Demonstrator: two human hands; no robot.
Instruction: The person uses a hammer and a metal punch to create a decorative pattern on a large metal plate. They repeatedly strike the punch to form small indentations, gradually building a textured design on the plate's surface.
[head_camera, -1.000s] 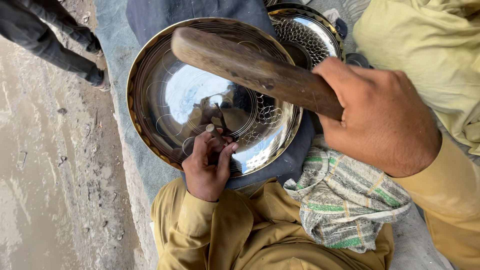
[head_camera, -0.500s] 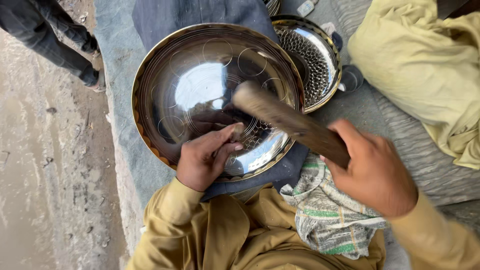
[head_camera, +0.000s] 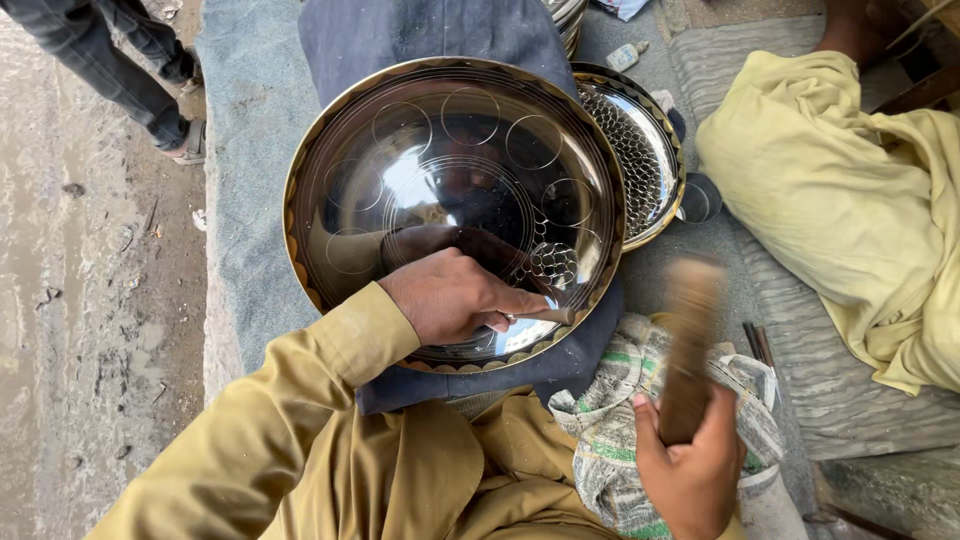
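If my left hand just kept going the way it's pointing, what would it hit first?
Probably the rim of the large shiny metal dish: the left hand points right along its lower edge, holding a small punch.

A second patterned tray (head_camera: 640, 150), yellow cloth (head_camera: 850, 190) and a bystander's sandalled foot (head_camera: 185, 145).

Daylit dirt ground (head_camera: 90, 300) beside a grey mat (head_camera: 245, 150).

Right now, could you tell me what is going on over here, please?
A seated person is working a large shiny metal tray marked with circles. The left hand presses a small punch tool onto the tray's near part, while the right hand grips a wooden mallet, blurred and raised beside the tray. A second, dimpled tray lies behind it.
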